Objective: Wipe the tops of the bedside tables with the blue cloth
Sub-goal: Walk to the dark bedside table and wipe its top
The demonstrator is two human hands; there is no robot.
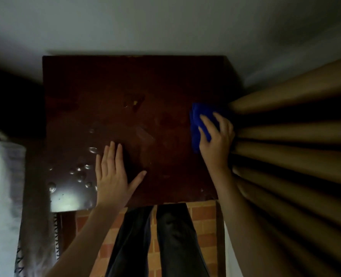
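Blue cloth (197, 121) held by curled right grip (217, 137) at worktop (145, 80) right edge; left grip (111, 178) laid flat, fingers straight.

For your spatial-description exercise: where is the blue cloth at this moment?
In the head view, the blue cloth sits on the right side of the bedside table top, held under the right hand, close beside the tan curtain folds.
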